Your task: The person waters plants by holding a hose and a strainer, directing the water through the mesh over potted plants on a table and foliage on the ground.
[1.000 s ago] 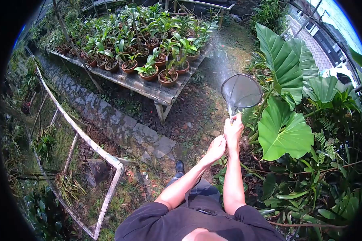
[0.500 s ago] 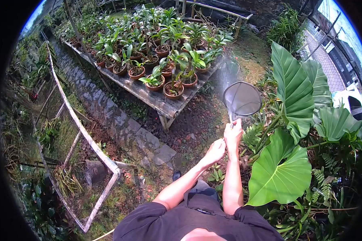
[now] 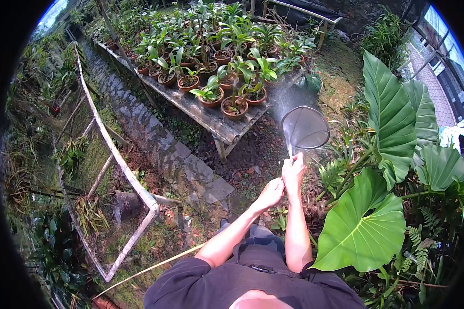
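Observation:
My right hand point(image 3: 293, 171) is closed around the handle of a round mesh strainer point(image 3: 314, 126), held out in front of me. A white stream of water runs up along the strainer's left side, and a fine spray point(image 3: 288, 100) drifts towards the potted plants. My left hand point(image 3: 271, 194) is closed just below and left of the right wrist; whatever it grips is hidden. A thin yellow hose point(image 3: 154, 267) comes from the lower left and disappears behind my left arm. Beyond my hands, a wooden bench point(image 3: 203, 119) carries many leafy plants in clay pots point(image 3: 234, 109).
Large-leaved plants point(image 3: 363, 221) crowd close on my right. A pale pole railing point(image 3: 116, 149) runs along the left, beside a stone-paved path point(image 3: 175, 159). The bench's near corner points towards me. A parked white vehicle point(image 3: 456, 135) shows at far right.
The view has shifted, so the bench and railing sit further right. The strainer and both hands have moved slightly left in view, and more of the yellow hose shows.

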### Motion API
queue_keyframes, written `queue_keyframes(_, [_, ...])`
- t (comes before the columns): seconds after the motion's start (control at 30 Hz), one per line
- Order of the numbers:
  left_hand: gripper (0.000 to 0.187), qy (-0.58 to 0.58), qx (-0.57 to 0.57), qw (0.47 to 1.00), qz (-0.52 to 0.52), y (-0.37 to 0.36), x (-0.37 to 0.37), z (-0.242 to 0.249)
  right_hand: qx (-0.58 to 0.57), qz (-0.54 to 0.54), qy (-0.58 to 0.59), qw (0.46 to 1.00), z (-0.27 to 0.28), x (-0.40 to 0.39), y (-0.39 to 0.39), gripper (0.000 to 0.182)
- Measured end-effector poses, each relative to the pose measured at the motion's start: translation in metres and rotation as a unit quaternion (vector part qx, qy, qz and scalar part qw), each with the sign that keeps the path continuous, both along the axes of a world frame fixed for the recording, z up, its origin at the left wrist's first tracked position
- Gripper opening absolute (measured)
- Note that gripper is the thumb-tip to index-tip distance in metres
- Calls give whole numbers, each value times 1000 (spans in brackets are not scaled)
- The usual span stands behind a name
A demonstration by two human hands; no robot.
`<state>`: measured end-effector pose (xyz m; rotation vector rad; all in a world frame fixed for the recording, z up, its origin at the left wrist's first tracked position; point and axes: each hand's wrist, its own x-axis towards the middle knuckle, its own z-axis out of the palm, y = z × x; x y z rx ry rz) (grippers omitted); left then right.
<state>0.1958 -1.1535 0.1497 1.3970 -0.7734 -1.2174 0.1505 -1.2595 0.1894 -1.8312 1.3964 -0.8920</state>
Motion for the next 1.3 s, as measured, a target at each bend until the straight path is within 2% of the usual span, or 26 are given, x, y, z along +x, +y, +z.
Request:
queue_keyframes(0.17, [37, 19, -10, 1000, 13, 50, 27, -20, 19, 11, 6, 1000, -8, 31, 49, 17])
queue_keyframes(0.27, [35, 7, 24, 999, 43, 84, 41, -33, 33, 30, 2, 999, -23, 51, 81, 17])
queue_keyframes(0.43, [29, 42, 73, 993, 78, 148, 63, -20, 44, 79, 6, 996, -25, 81, 140, 17])
queue_keyframes(0.57, [29, 85, 56, 991, 91, 175, 72, -28, 47, 83, 24, 995, -27, 94, 165, 16])
queue_keyframes(0.63, [30, 79, 60, 992, 79, 179, 75, -21, 34, 74, 10, 997, -22, 94, 171, 16])
queue_keyframes(0.83, [35, 22, -47, 999, 12, 160, 66, -10, -16, 0, -8, 1000, 8, 69, 164, 15])
queue_keyframes(0.93, [35, 21, -78, 996, -38, 146, 58, -1, -4, -43, -25, 999, 23, 51, 156, 14])
queue_keyframes(0.97, [34, 15, -89, 995, -46, 144, 54, 2, -41, -56, -13, 997, 16, 44, 150, 14])
queue_keyframes(1.1, [35, -26, -105, 993, -51, 136, 37, 8, -86, -85, -37, 992, 36, 26, 154, 16])
queue_keyframes(1.2, [35, -27, -132, 990, -49, 132, 26, 4, -65, -96, -36, 993, 40, 15, 154, 15])
queue_keyframes(1.3, [36, 5, -118, 991, -61, 139, 19, 6, -92, -95, -30, 991, 36, 6, 157, 15])
